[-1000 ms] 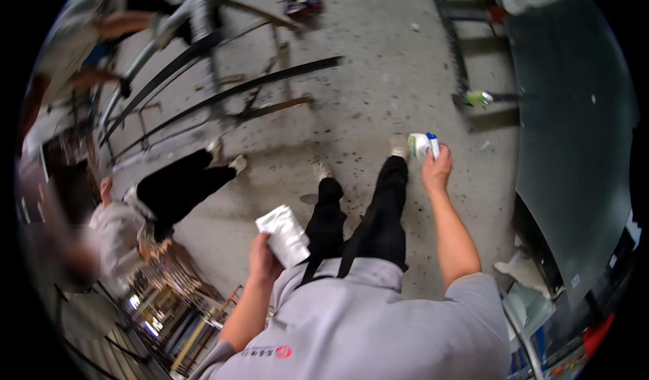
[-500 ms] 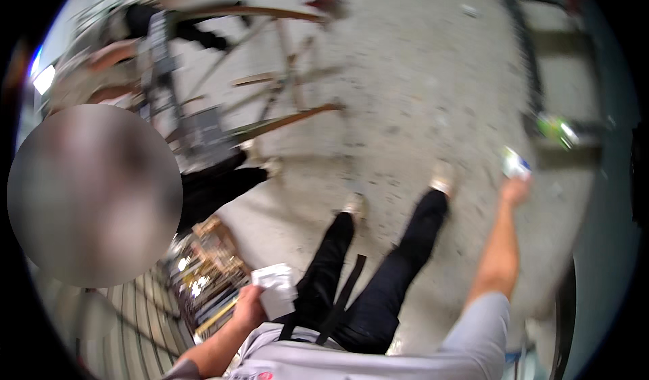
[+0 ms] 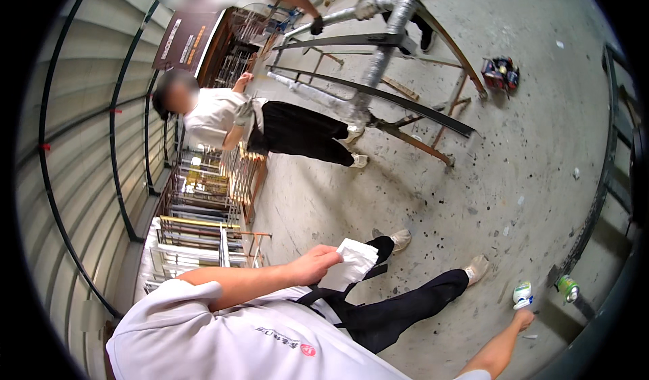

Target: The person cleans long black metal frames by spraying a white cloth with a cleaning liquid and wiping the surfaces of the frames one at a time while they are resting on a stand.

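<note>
My left hand (image 3: 316,264) is closed on a folded white paper tissue (image 3: 353,262), held in front of my waist. Out to the right, my right arm reaches low and its hand (image 3: 522,319) is closed at the top of a small white bottle (image 3: 522,292) with a green and blue label. The fingers there are partly hidden, and I cannot tell whether the bottle touches the floor. Just right of it, a green can (image 3: 568,289) is beside the foot of a black metal frame (image 3: 587,238).
A welded metal stand (image 3: 385,59) with dark bars is on the concrete floor ahead. A person in a white shirt (image 3: 213,120) stands left of it; another person's gloved hand (image 3: 366,4) rests on its far end. A red box (image 3: 499,76) holds tools. Metal racks (image 3: 196,208) line the left wall.
My view has swung left, bringing the stand, the wall and the co-workers into clearer sight. Both hands keep hold of the tissue and the bottle, and the right one appears lower in view.
</note>
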